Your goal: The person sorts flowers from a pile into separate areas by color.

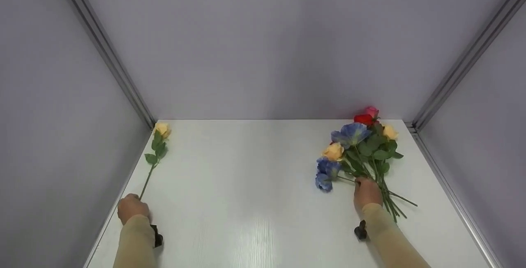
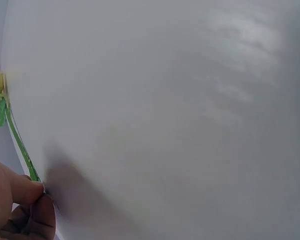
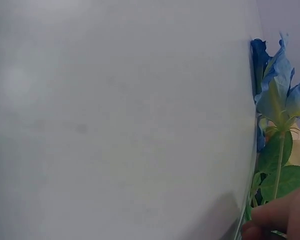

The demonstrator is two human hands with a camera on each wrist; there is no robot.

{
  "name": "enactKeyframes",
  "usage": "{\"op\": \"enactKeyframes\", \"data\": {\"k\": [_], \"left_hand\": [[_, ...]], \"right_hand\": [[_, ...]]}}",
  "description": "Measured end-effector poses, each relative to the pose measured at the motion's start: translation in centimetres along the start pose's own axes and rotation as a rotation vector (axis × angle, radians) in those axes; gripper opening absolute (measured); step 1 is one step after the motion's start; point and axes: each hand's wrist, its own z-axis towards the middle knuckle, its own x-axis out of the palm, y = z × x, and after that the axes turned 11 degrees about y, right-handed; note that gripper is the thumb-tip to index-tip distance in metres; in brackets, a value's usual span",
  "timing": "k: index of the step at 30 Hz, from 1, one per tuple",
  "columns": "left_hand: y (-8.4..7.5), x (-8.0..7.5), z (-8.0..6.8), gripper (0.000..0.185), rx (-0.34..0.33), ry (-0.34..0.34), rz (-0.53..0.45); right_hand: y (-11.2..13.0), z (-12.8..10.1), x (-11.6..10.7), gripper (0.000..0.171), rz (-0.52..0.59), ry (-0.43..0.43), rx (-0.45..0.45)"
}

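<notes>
On the left of the white table, my left hand (image 1: pixel 133 208) pinches the lower stem of a yellow rose (image 1: pixel 162 130). The rose lies with its bloom toward the back wall; thumb and fingertip (image 2: pixel 32 192) meet at its green stem (image 2: pixel 21 145) in the left wrist view. At the right, my right hand (image 1: pixel 367 193) is at the stems of a bunch of mixed flowers (image 1: pixel 372 149). Its fingers (image 3: pixel 277 212) close on a stem below a blue flower (image 3: pixel 277 95) in the right wrist view. Which other stems it grips is hidden.
The bunch has blue flowers (image 1: pixel 351 134), yellow roses (image 1: pixel 333 151), a red flower (image 1: pixel 363 119) and a pink one (image 1: pixel 372 111), with green stems (image 1: pixel 390 202) fanning toward the front. Grey walls (image 1: pixel 230 46) enclose the table (image 1: pixel 246 169) at the back and sides.
</notes>
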Motion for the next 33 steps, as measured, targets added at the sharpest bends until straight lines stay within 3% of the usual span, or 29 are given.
{"op": "enactKeyframes", "data": {"k": [10, 14, 21, 26, 33], "left_hand": [[0.3, -0.2, -0.6, 0.037, -0.069, 0.027, -0.144], [0.0, -0.2, -1.0, 0.036, -0.057, 0.021, -0.159], [-2.1, 0.3, -2.0, 0.03, 0.088, -0.05, -0.134], [-5.7, 1.5, -3.5, 0.024, 0.222, -0.039, -0.139], [-11.3, 4.5, -6.1, 0.014, 0.443, 0.023, -0.106]], "right_hand": [[0.1, 0.0, -0.2, 0.016, -0.056, -0.008, -0.033], [0.3, 0.3, -0.2, 0.015, -0.09, -0.001, -0.052], [1.0, 0.7, -0.3, 0.014, -0.125, 0.032, -0.116], [3.0, 1.0, -0.5, 0.014, -0.106, 0.021, -0.169], [6.7, 0.9, -0.4, 0.012, -0.035, -0.019, -0.278]]}}
